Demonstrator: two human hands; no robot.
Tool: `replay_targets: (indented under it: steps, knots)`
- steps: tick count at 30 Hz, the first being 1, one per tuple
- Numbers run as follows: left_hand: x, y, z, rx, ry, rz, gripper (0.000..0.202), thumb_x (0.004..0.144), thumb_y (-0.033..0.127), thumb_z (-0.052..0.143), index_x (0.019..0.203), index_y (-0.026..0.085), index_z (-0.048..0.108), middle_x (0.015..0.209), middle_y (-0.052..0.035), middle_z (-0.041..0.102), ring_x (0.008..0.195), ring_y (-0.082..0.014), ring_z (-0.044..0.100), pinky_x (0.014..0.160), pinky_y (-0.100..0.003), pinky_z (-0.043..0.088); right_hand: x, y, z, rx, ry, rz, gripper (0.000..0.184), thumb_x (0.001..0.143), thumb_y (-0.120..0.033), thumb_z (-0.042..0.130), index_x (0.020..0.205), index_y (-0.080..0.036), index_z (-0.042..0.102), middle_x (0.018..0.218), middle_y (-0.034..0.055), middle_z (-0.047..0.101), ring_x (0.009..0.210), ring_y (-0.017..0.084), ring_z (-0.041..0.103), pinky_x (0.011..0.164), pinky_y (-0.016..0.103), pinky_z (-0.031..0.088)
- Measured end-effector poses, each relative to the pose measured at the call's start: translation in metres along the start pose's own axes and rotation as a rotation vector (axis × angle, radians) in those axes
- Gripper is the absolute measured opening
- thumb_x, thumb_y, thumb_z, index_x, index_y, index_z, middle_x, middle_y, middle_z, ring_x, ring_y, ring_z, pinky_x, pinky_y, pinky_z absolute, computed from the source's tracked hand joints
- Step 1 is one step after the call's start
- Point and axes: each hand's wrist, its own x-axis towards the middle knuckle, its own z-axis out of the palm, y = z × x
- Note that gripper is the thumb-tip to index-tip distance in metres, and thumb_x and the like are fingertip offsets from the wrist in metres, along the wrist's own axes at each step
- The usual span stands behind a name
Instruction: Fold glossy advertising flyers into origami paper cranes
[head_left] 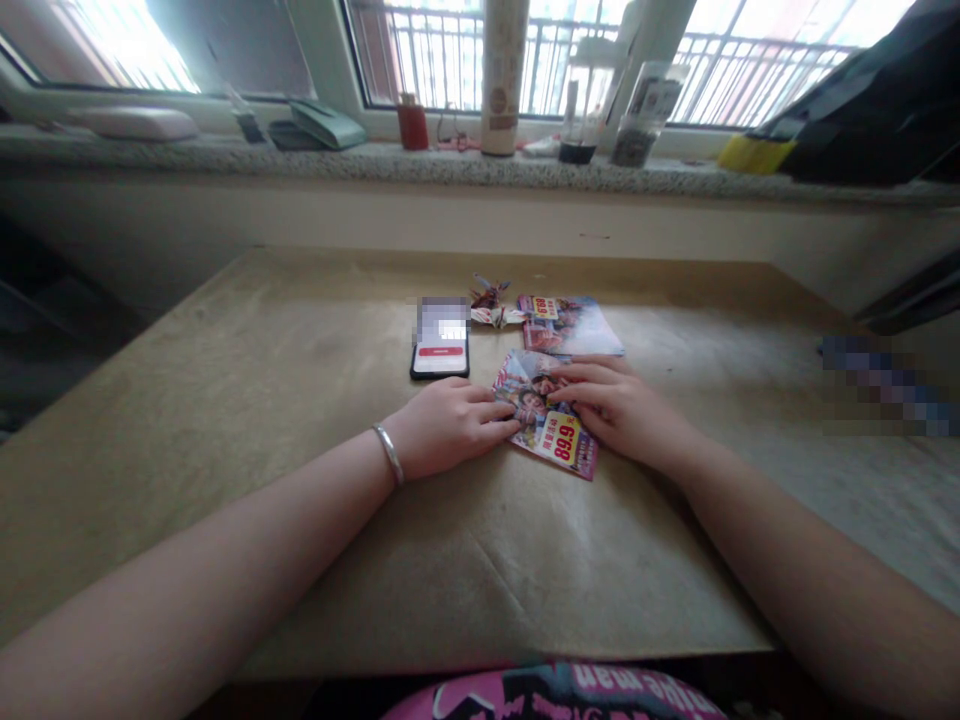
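A printed paper flyer [559,445], colourful with a yellow "89.9" label, lies at a slant on the table between my hands. My left hand [448,425], a silver bangle at its wrist, rests flat with its fingertips on the flyer's left edge. Across its upper right part lie the outstretched fingers of my right hand [622,405]. Neither hand grips the paper. Just beyond are more similar flyers [577,325], seemingly stacked. Folded paper pieces [495,318] sit left of them, the back one brownish and spiky.
A phone [441,365] with a lit screen lies beyond my left hand on the tan tabletop [262,400]. On the granite windowsill [450,165] stand a tall cylinder [502,80], a red container [412,122] and clear containers [641,115]. A black bag-like bundle [877,110] is at the right.
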Motion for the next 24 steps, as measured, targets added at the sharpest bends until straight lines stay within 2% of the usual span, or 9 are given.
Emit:
replay_targets:
  steps: [1, 3, 6, 8, 12, 15, 21, 24]
  knots:
    - [0.0, 0.0, 0.0, 0.003, 0.004, 0.003, 0.021, 0.092, 0.018, 0.05, 0.108, 0.021, 0.063, 0.106, -0.0031, 0.071, 0.093, -0.0165, 0.066, 0.072, -0.028, 0.049, 0.0, -0.003, 0.003, 0.028, -0.044, -0.071, 0.032, 0.085, -0.013, 0.049, 0.104, -0.025, 0.07, 0.124, 0.0039, 0.064, 0.126, 0.024, 0.048, 0.107, 0.044, 0.039]
    - [0.0, 0.0, 0.0, 0.005, 0.005, 0.006, 0.019, 0.092, 0.018, 0.048, 0.1, 0.019, 0.065, 0.104, -0.0032, 0.071, 0.09, -0.0165, 0.066, 0.072, -0.03, 0.049, 0.001, -0.007, 0.008, 0.056, -0.131, -0.099, 0.035, 0.089, -0.016, 0.046, 0.117, -0.025, 0.066, 0.129, 0.0035, 0.06, 0.132, 0.024, 0.041, 0.109, 0.044, 0.037]
    - [0.0, 0.0, 0.0, -0.005, -0.018, -0.007, 0.017, 0.091, 0.017, 0.049, 0.093, 0.016, 0.065, 0.103, -0.0032, 0.071, 0.088, -0.017, 0.067, 0.073, -0.031, 0.052, 0.001, -0.006, 0.011, 0.066, -0.217, -0.094, 0.04, 0.091, -0.021, 0.045, 0.13, -0.023, 0.056, 0.137, 0.0046, 0.053, 0.133, 0.024, 0.042, 0.111, 0.046, 0.035]
    - [0.0, -0.001, 0.0, -0.026, -0.035, -0.021, 0.016, 0.091, 0.017, 0.049, 0.092, 0.016, 0.065, 0.103, -0.0034, 0.071, 0.089, -0.0167, 0.067, 0.074, -0.03, 0.052, 0.001, 0.0, 0.008, 0.049, -0.238, -0.101, 0.041, 0.091, -0.025, 0.048, 0.131, -0.023, 0.055, 0.138, 0.0048, 0.052, 0.131, 0.024, 0.044, 0.112, 0.047, 0.034]
    - [0.0, -0.002, 0.0, -0.079, -0.048, -0.033, 0.017, 0.091, 0.019, 0.048, 0.091, 0.017, 0.066, 0.106, -0.0028, 0.071, 0.094, -0.0158, 0.066, 0.076, -0.027, 0.054, 0.0, 0.014, -0.001, 0.055, -0.241, -0.103, 0.036, 0.09, -0.024, 0.049, 0.124, -0.021, 0.061, 0.132, 0.0043, 0.058, 0.126, 0.023, 0.049, 0.111, 0.045, 0.037]
    - [-0.001, -0.002, 0.0, -0.088, -0.055, -0.063, 0.017, 0.09, 0.019, 0.048, 0.089, 0.016, 0.065, 0.103, -0.0026, 0.071, 0.091, -0.0152, 0.067, 0.076, -0.026, 0.054, -0.002, 0.02, -0.005, 0.059, -0.235, -0.102, 0.035, 0.088, -0.021, 0.051, 0.121, -0.022, 0.063, 0.132, 0.0033, 0.058, 0.126, 0.023, 0.05, 0.109, 0.044, 0.039]
    - [-0.005, -0.005, 0.001, -0.068, -0.058, -0.136, 0.018, 0.086, 0.02, 0.047, 0.079, 0.016, 0.062, 0.089, -0.004, 0.071, 0.077, -0.0139, 0.067, 0.068, -0.023, 0.053, -0.003, 0.016, -0.007, 0.141, -0.195, -0.093, 0.028, 0.085, -0.016, 0.051, 0.104, -0.022, 0.071, 0.117, 0.0048, 0.068, 0.11, 0.021, 0.061, 0.1, 0.04, 0.048]
    - [-0.007, -0.007, 0.001, -0.071, -0.073, -0.201, 0.016, 0.083, 0.019, 0.047, 0.076, 0.016, 0.062, 0.085, -0.0034, 0.07, 0.073, -0.0136, 0.066, 0.064, -0.023, 0.051, -0.004, 0.013, -0.01, 0.183, -0.201, -0.086, 0.031, 0.079, -0.011, 0.052, 0.1, -0.021, 0.072, 0.115, 0.0057, 0.069, 0.109, 0.021, 0.062, 0.098, 0.039, 0.048]
